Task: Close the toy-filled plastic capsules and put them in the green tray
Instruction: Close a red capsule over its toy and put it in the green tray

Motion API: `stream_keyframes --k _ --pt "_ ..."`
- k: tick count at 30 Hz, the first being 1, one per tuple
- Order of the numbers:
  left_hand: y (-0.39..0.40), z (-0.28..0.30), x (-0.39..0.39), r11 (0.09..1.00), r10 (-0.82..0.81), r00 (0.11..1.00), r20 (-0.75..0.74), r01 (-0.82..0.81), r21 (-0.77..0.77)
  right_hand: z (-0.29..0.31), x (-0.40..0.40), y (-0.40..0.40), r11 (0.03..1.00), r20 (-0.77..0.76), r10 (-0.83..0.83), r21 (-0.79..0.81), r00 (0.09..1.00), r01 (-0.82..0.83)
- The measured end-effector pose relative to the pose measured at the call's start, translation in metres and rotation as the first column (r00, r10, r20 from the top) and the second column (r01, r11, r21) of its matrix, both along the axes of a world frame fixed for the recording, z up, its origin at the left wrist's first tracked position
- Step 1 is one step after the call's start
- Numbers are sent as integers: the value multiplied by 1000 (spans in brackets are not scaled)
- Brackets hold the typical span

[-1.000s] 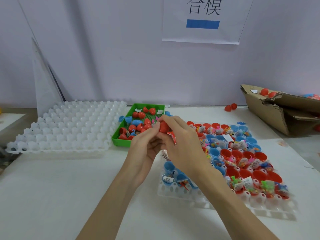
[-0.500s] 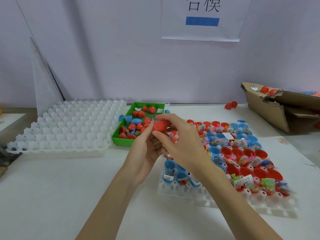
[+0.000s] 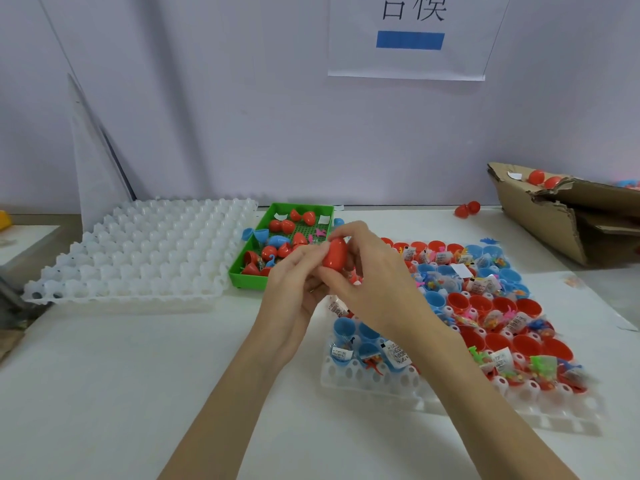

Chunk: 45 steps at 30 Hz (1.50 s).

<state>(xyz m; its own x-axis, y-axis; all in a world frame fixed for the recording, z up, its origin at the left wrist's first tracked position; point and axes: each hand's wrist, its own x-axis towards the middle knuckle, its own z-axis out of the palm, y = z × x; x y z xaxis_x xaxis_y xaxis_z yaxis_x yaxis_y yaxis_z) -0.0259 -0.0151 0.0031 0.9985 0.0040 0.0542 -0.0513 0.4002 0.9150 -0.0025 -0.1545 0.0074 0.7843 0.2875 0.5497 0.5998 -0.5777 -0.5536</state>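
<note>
red egg-shaped plastic capsule (image 3: pixel 334 253) pinched between left hand (image 3: pixel 294 289) and right hand (image 3: pixel 377 285), fingers of both curled round it, above the white table (image 3: pixel 121 375) just beside the green rectangular plastic tray (image 3: pixel 247 278) of red and blue capsules. white moulded holder tray (image 3: pixel 398 389) with open toy-filled halves below the right forearm.

**Readable text: one wall sign**

At twelve o'clock we see a white paper sign (image 3: pixel 407 36) on the wall, its top cut off by the frame. We make out the character 模 above a blue bar; the character left of it is cropped. Print on the toy packet labels (image 3: pixel 394 353) at four o'clock is too small for us to read.
</note>
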Motion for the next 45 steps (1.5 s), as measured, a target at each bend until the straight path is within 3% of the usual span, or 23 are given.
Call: stream_keyframes --k 8,18,24,26,28,30,32,33,34,35,36,37,38,42,45 --pt "2 2 0 997 -3 1000 27 5 -77 -1 -4 4 995 268 -99 16 958 98" --pt "2 -3 3 1000 24 996 81 -22 -18 -3 -5 6 997 294 -66 -29 954 78" --pt "3 -8 5 999 43 994 103 -46 22 0 -8 3 995 151 -45 -79 988 58" --pt "1 -9 6 996 56 994 98 -63 64 4 -7 3 997 27 -60 -42 998 62" --pt "0 -10 6 992 81 993 83 -88 94 8 -7 4 989 -191 -54 122 980 78" --pt "1 -11 8 991 107 993 59 -111 69 18 0 -5 883 -463 71 442 883 161" --pt "4 -12 10 990 133 989 58 -135 36 39 18 -27 692 -587 298 677 753 253" --pt "6 -13 10 989 147 987 64 -148 24 52 33 -42 488 -532 466 821 708 296" --pt "6 -13 10 987 156 985 69 -157 13 69 45 -61 173 -368 616 926 696 337" --pt "7 -13 10 987 161 984 72 -162 5 84 59 -80 -153 -178 648 922 740 356" --pt "6 -13 9 987 162 984 73 -162 -2 97 72 -99 -297 -106 599 891 794 343" --pt "6 -13 9 987 161 984 74 -161 -7 106 82 -113 -297 -127 551 894 825 335" --pt "6 -13 9 987 160 984 75 -160 -9 111 87 -122 -236 -169 531 912 830 337" --pt "7 -12 10 986 164 983 80 -164 -4 87 90 -130 196 -458 473 887 752 418" --pt "6 -12 9 983 179 980 85 -181 15 59 81 -119 510 -588 340 771 734 382"
